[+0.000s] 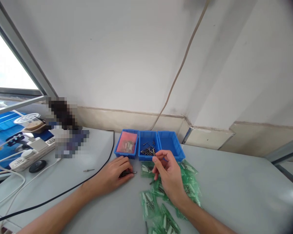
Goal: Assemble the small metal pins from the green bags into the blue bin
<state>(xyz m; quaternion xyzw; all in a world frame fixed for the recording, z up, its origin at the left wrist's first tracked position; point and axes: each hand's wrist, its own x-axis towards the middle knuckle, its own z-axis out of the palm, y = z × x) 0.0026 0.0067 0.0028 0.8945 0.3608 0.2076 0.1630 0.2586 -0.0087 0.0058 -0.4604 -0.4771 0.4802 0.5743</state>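
My left hand (120, 170) rests on the table with its fingers curled round several dark metal pins (134, 172), whose ends stick out by the fingertips. In front of the middle blue bin, my right hand (169, 174) is closed, thumb against fingers. What it pinches, if anything, is too small to make out. A short dark pin (152, 182) shows just below its fingers; I cannot tell whether it is held. The middle blue bin (147, 134) contains several loose metal pins (148, 150). Green plastic packets (148, 203) with metal and white pieces lie under and around my right hand.
A left blue bin (116, 152) holds a pink bag (128, 141); a right blue bin (171, 146) adjoins the middle one. One pin (89, 170) lies apart at left. A black cable (70, 188) crosses the table toward a power strip (31, 156). The wall (127, 65) stands behind.
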